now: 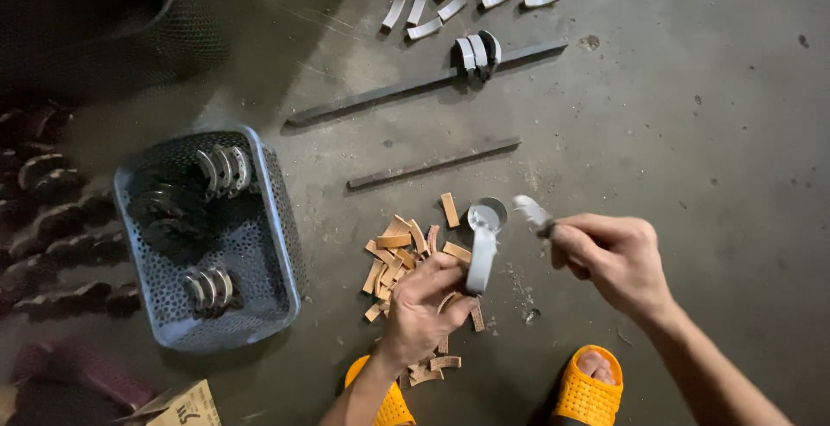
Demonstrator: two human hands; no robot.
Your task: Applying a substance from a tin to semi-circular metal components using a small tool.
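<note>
Hands (424,305) work above dusty grey concrete floor (692,132), dimly lit.

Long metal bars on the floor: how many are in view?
2. The longer metal bar lies slanted near the top, with curved grey pieces straddling it; the shorter metal bar lies below it, above the pile of tan strips. None seems hidden.

Bare forearms without sleeves, bare hands, orange perforated slip-on sandals (588,389) on both feet.
</note>
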